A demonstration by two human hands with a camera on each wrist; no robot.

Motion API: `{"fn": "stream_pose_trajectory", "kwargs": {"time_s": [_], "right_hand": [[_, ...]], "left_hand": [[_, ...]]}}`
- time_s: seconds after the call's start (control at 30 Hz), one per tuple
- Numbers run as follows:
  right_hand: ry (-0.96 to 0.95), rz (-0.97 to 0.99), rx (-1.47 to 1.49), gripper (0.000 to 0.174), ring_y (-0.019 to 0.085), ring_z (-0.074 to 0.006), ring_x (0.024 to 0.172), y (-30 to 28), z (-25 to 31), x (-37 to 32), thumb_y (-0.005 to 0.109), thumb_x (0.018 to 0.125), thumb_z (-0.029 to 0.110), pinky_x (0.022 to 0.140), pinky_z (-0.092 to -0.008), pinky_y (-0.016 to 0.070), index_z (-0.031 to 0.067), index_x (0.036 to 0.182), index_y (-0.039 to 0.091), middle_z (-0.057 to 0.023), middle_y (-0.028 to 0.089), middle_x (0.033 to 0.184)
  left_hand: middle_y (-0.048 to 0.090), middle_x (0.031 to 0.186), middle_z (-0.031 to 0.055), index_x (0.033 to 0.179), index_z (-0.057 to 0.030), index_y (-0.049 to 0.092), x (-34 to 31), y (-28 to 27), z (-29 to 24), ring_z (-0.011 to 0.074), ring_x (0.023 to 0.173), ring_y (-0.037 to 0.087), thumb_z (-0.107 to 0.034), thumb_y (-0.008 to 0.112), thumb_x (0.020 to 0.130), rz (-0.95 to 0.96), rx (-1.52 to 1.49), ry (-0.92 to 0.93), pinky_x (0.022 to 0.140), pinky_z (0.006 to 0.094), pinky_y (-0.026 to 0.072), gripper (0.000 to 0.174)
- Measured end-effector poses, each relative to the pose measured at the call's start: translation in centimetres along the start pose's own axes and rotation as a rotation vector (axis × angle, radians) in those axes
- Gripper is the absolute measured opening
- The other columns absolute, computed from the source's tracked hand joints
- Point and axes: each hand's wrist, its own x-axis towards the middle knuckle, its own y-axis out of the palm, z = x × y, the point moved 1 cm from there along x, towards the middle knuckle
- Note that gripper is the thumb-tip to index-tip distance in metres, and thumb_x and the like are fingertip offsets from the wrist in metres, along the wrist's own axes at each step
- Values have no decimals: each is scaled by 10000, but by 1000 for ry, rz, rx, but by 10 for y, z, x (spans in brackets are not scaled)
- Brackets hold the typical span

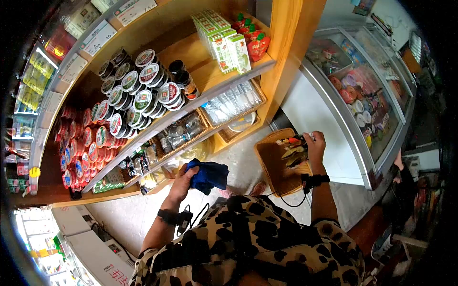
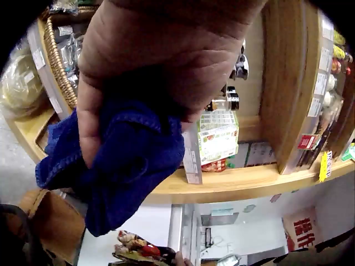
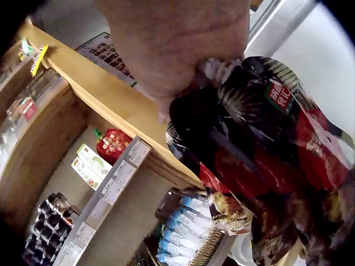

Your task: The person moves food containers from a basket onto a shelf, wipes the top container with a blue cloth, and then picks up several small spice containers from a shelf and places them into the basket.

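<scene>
My left hand grips a crumpled dark blue cloth. In the left wrist view the cloth hangs in folds below the fingers, its stitched edges showing. The right hand pinches the top of a glossy black-and-red printed plastic bag. Seen from the head, that bag overlaps a brown wicker basket beside the freezer. The bag's lower part runs out of the right wrist view.
Wooden shelves on the left carry stacked lidded cups, dark-capped jars, green-and-white boxes and red pouches. A wicker tray of clear packets sits lower down. A glass-topped chest freezer stands at the right.
</scene>
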Motion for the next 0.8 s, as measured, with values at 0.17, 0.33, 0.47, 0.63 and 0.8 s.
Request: {"fn": "stream_pose_trajectory", "kwargs": {"time_s": [0.17, 0.33, 0.47, 0.63, 0.8], "right_hand": [[43, 73, 68, 267, 478, -237, 663, 5, -32, -4, 695, 786, 152, 616, -349, 410, -40, 786, 509, -115, 494, 776], [-3, 136, 79, 269, 509, -276, 682, 4, -56, -4, 694, 777, 177, 610, -382, 422, -36, 779, 529, -149, 503, 822], [5, 162, 52, 261, 573, -265, 750, 9, -67, -5, 671, 814, 194, 634, -380, 483, -33, 825, 541, -149, 505, 862], [90, 185, 77, 256, 547, -270, 756, 27, -103, -12, 651, 832, 203, 630, -381, 460, -21, 850, 527, -135, 486, 872], [290, 209, 75, 269, 484, -261, 734, 60, -139, -25, 640, 837, 233, 620, -416, 384, -7, 826, 518, -115, 463, 862]], "left_hand": [[580, 980, 68, 1139, 18, 498, 5, 35, -1, 144, 858, 558, -350, 606, 821, 13, 69, -22, 771, 256, 461, 498], [579, 1001, 72, 1153, 25, 487, 11, 62, 2, 147, 876, 558, -341, 614, 816, 67, 97, -24, 773, 257, 462, 514], [577, 992, 63, 1152, 22, 488, 16, 82, 6, 143, 876, 555, -337, 619, 814, 45, 157, -89, 771, 254, 460, 511], [566, 937, 47, 1086, 2, 513, 45, 90, 37, 128, 833, 543, -333, 620, 817, 94, 281, -181, 728, 243, 449, 443], [566, 889, 34, 1069, -24, 520, 90, 86, 88, 123, 818, 540, -276, 638, 821, 187, 277, -352, 730, 242, 444, 372]]}}
